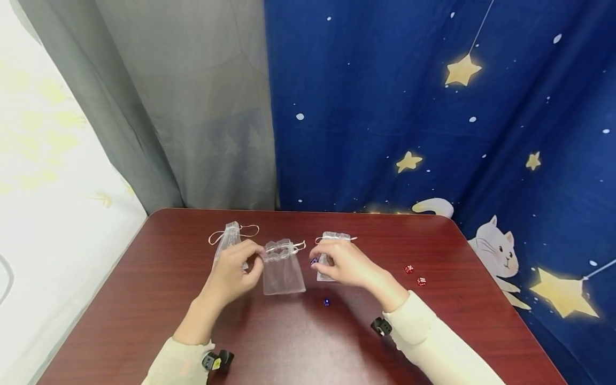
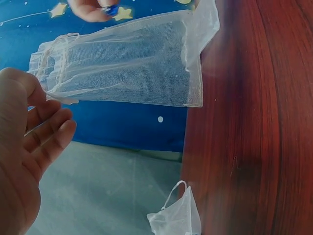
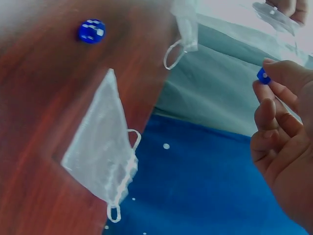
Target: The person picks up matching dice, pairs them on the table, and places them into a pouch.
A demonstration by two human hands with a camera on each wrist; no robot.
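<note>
My left hand (image 1: 234,270) pinches the gathered top of a sheer white drawstring pouch (image 1: 284,276), between thumb and index finger. The pouch hangs upright with its mouth parted, and looks empty in the left wrist view. Between the thumb and fingertip of my right hand (image 1: 348,263) is a blue die (image 3: 264,76), held just to the right of the pouch mouth. A second blue die (image 1: 326,302) lies on the table below the hands, its white pips showing in the right wrist view.
Another sheer pouch (image 1: 232,235) lies behind my left hand, its cord loops spread. A third pouch (image 3: 100,152) lies flat under my right hand. Two red dice (image 1: 421,281) rest on the brown table (image 1: 144,299) at right. Curtains (image 1: 366,107) hang behind the far edge.
</note>
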